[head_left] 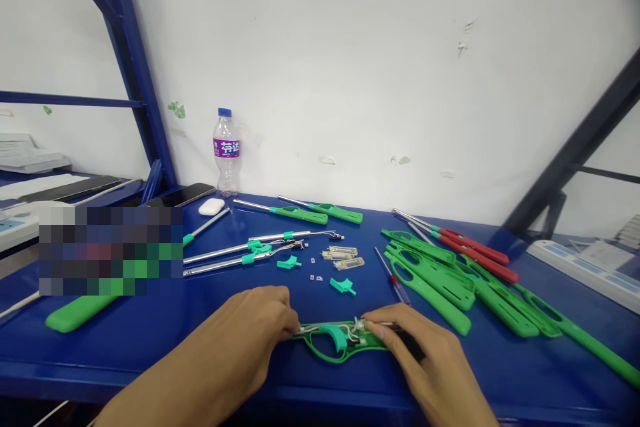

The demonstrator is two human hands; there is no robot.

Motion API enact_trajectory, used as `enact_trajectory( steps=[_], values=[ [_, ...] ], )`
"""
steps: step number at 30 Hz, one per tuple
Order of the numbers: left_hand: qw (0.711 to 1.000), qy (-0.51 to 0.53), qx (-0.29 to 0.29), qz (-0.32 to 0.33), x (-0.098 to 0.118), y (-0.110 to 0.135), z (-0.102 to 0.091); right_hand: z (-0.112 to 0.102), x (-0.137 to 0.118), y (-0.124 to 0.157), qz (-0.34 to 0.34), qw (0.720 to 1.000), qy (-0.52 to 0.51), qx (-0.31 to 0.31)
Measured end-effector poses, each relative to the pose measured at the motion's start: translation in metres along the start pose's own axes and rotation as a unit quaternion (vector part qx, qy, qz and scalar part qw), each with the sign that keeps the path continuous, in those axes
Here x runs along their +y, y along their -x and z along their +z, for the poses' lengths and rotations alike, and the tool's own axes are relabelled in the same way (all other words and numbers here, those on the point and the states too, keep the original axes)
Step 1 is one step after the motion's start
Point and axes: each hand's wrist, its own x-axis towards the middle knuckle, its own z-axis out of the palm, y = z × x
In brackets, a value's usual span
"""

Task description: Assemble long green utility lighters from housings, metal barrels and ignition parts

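The open green lighter is at six o'clock, over the blue surface. The left hand slants in from seven o'clock, back up, fingers curled, pinching the lighter's nine o'clock end. The right hand, at five o'clock, pinches a small clear part with thumb and pointer finger.

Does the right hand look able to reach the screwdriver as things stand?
Probably yes: the screwdriver lies just beyond the right hand, with nothing seen between them, though that hand is occupied at the green casing.
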Motion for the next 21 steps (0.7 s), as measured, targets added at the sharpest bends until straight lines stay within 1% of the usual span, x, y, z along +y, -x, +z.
enact_trajectory(
  steps=[3, 8, 13, 16, 18, 21],
  values=[
    [0.999, -0.001, -0.030, -0.013, 0.001, -0.004, 0.000, -0.001, 0.000, 0.001, -0.002, 1.000, 0.007, 0.007],
    [0.999, -0.015, -0.031, -0.012, 0.001, -0.007, -0.002, -0.001, -0.004, 0.003, -0.005, 1.000, 0.010, 0.018],
    [0.999, -0.022, -0.030, -0.020, 0.004, -0.001, -0.005, -0.002, -0.006, 0.004, -0.004, 1.000, 0.002, 0.024],
    [0.999, -0.030, 0.002, -0.010, 0.008, 0.004, -0.003, -0.002, -0.006, 0.005, -0.003, 1.000, -0.001, 0.028],
    [0.999, -0.034, 0.041, 0.003, 0.012, 0.004, 0.001, -0.001, -0.007, 0.005, -0.009, 0.999, -0.008, 0.041],
    [0.995, -0.010, 0.097, 0.032, 0.019, 0.000, 0.010, 0.001, -0.010, 0.004, -0.020, 0.998, -0.019, 0.061]
  ],
)
